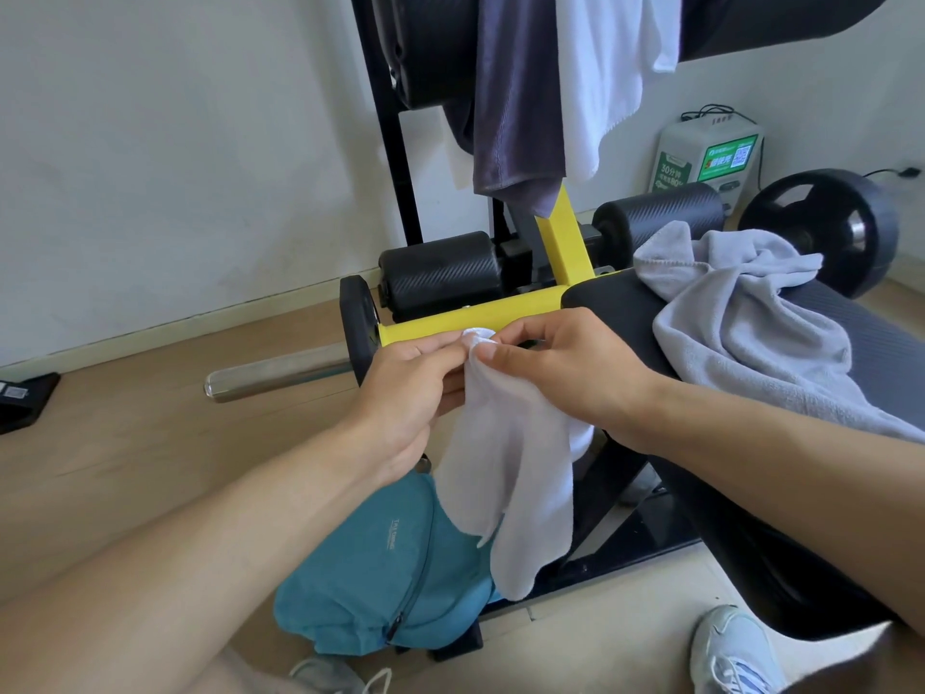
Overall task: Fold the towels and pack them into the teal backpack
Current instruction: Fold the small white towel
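Observation:
A small white towel (510, 473) hangs in the air, bunched lengthwise. My left hand (405, 393) and my right hand (565, 363) both pinch its top edge, fingertips close together. Its lower end dangles over the teal backpack (380, 568), which stands on the floor below, against the bench frame. A light grey towel (741, 318) lies crumpled on the black bench pad (615, 303) to the right. A dark grey towel (515, 92) and another white towel (605, 67) hang from the machine's upper pads at the top.
A black and yellow gym machine (560, 237) with foam rollers stands ahead against the wall. A steel bar (275, 375) sticks out left over the wooden floor. A weight plate (826, 227) and a green-labelled box (706, 157) sit at right. My shoe (731, 653) is at the bottom.

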The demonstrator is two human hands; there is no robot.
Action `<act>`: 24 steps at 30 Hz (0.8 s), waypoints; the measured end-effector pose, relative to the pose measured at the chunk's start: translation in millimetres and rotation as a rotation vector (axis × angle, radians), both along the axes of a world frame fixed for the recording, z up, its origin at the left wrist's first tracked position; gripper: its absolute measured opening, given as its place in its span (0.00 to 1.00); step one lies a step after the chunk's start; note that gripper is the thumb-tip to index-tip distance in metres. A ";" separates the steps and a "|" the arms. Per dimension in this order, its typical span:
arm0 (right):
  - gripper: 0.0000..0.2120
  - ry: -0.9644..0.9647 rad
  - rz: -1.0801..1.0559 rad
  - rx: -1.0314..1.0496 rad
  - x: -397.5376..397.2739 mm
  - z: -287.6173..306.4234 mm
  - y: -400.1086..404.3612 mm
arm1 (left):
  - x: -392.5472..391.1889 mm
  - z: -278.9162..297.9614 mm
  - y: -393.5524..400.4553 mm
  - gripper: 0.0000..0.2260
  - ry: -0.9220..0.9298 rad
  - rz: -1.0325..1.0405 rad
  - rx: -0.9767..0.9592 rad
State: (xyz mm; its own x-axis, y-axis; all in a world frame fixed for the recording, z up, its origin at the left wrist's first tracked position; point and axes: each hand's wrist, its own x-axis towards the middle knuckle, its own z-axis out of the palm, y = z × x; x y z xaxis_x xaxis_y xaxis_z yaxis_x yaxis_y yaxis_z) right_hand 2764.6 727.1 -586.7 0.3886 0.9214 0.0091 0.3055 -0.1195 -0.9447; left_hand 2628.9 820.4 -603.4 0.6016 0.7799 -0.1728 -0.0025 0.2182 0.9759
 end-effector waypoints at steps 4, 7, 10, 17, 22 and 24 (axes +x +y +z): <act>0.10 -0.015 0.025 -0.019 0.6 3.1 -2.2 | -0.5 1.6 0.6 0.10 -0.039 -0.030 -0.022; 0.10 -0.002 0.007 -0.037 1.4 4.7 -2.4 | -1.3 1.5 0.0 0.11 -0.051 -0.035 -0.001; 0.11 0.041 -0.007 -0.065 -0.2 7.0 -2.7 | -0.7 -0.3 -1.8 0.12 -0.035 -0.031 0.028; 0.11 0.064 -0.094 -0.094 -0.6 8.5 -3.0 | 1.2 -2.3 -4.9 0.12 -0.017 -0.041 0.024; 0.14 0.054 -0.149 -0.085 1.6 8.8 -2.7 | 1.3 -1.9 -8.2 0.12 -0.017 -0.069 0.038; 0.14 0.028 -0.144 -0.076 1.7 9.4 -2.9 | 1.6 -1.8 -9.4 0.13 -0.019 -0.074 0.030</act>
